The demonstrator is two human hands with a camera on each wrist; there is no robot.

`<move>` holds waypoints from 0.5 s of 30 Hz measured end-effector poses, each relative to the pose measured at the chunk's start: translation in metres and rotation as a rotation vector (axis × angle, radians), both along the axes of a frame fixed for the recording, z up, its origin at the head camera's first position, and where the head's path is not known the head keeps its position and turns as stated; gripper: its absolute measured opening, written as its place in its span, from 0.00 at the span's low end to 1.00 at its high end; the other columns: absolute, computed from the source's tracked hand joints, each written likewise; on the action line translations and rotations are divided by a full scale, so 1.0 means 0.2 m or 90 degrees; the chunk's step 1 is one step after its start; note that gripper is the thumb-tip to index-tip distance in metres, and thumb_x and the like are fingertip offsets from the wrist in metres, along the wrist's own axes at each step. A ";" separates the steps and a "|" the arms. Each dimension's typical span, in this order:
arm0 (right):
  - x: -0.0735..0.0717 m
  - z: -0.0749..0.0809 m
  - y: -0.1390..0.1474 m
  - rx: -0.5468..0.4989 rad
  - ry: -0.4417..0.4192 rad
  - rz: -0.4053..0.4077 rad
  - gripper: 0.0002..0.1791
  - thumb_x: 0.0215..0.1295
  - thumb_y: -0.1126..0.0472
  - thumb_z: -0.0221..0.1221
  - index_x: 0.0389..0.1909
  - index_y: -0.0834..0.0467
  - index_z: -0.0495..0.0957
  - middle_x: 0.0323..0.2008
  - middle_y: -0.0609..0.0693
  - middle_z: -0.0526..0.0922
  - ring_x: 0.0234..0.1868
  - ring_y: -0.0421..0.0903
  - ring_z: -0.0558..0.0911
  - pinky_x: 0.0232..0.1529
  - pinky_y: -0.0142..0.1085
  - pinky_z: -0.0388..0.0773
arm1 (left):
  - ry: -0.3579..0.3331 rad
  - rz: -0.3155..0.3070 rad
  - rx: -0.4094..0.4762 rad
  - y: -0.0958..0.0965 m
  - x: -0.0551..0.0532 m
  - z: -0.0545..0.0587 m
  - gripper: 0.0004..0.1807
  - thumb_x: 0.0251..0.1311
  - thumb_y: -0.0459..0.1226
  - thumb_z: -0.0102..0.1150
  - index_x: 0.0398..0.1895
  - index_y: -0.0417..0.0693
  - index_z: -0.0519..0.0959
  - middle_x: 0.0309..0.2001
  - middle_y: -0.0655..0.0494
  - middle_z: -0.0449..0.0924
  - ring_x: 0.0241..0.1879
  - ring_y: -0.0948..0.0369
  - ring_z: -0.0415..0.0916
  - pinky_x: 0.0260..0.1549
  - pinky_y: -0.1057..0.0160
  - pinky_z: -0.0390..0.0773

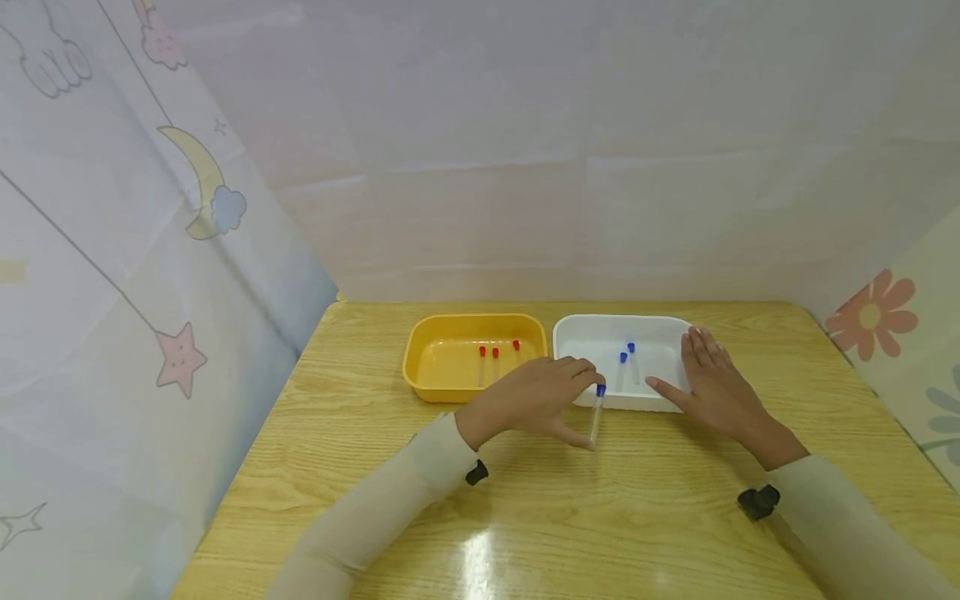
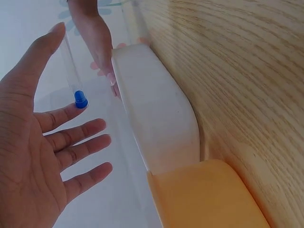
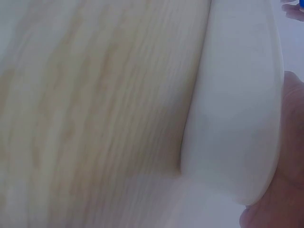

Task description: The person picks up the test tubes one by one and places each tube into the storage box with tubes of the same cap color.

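Between the thumb and index fingertip of my left hand (image 1: 534, 392) is a thin clear test tube (image 1: 597, 418) with a blue cap. The index finger is at the cap and the thumb at the bottom end; the other fingers are spread in the left wrist view. The tube is held just in front of the white tray (image 1: 637, 402). Two similar blue-capped tubes (image 1: 622, 371) lie inside that tray. My right hand (image 1: 716, 390) rests on the tray's right end, fingers extended along the rim and thumb over the front edge.
A yellow tray (image 1: 435, 388) stands left of the white one, holding three red-capped tubes (image 1: 496, 363), partly behind my left hand. Both trays are near the back of the wooden table (image 1: 555, 517). Printed cloth (image 1: 480, 225) hangs behind and on both sides.
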State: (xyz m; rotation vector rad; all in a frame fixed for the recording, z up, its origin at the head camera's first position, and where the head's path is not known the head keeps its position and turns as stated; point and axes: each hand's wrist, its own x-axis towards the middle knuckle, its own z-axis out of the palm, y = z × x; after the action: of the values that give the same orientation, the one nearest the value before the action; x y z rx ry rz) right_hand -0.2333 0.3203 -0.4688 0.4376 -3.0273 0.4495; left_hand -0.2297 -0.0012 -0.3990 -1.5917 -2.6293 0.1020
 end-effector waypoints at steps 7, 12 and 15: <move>-0.01 0.00 0.00 0.006 0.000 -0.001 0.60 0.73 0.30 0.48 0.76 0.76 0.35 0.77 0.73 0.32 0.78 0.67 0.31 0.74 0.61 0.30 | 0.003 0.002 0.003 0.00 -0.02 0.00 0.52 0.54 0.76 0.53 0.72 0.51 0.68 0.67 0.57 0.71 0.63 0.62 0.70 0.61 0.65 0.72; 0.00 0.00 0.00 0.006 0.001 0.000 0.60 0.73 0.30 0.48 0.76 0.77 0.35 0.77 0.74 0.33 0.78 0.67 0.31 0.75 0.61 0.30 | 0.002 0.001 0.012 0.01 -0.04 0.00 0.52 0.54 0.75 0.55 0.72 0.51 0.67 0.67 0.57 0.71 0.62 0.62 0.71 0.59 0.65 0.74; 0.00 0.00 0.00 0.005 0.000 0.002 0.60 0.73 0.30 0.48 0.76 0.77 0.35 0.77 0.73 0.31 0.78 0.68 0.31 0.74 0.61 0.30 | -0.002 0.002 0.012 0.02 -0.06 0.00 0.52 0.54 0.76 0.54 0.72 0.51 0.67 0.68 0.57 0.70 0.63 0.62 0.70 0.60 0.64 0.73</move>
State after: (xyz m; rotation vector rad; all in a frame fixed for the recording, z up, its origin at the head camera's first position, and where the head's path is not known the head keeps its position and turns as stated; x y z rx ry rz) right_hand -0.2336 0.3213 -0.4689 0.4425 -3.0305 0.4370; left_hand -0.2411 0.0034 -0.3995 -1.5821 -2.6274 0.0745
